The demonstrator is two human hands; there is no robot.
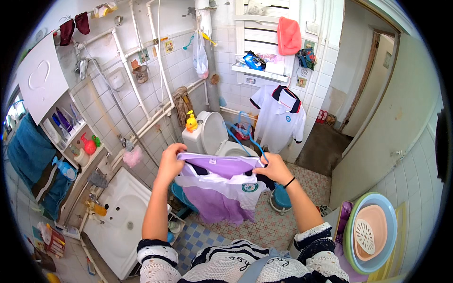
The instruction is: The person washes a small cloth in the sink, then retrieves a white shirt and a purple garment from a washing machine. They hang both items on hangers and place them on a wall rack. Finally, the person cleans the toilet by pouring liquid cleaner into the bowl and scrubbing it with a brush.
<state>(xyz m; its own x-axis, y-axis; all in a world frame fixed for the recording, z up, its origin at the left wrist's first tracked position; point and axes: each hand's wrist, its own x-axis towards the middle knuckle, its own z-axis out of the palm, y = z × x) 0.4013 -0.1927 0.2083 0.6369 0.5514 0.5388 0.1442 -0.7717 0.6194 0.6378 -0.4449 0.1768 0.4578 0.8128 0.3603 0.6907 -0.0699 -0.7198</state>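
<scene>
A purple and white shirt (221, 198) with a round green badge hangs stretched between my two hands, in front of my body. My left hand (173, 161) pinches one end of its top edge. My right hand (274, 168) grips the other end, together with a blue clothes hanger (252, 138) that points up and away toward the toilet. A dark band is on my right wrist. Past my right hand, a white polo shirt (277, 118) with a dark collar hangs on a hanger below the window shelf.
On the left is a white washbasin (122, 215) below a shelf cabinet. A toilet (216, 132) with a yellow duck-shaped bottle on its tank stands ahead. Stacked plastic basins (391, 230) are at the right, near the door (385, 123). A teal stool (282, 196) stands on the tiled floor.
</scene>
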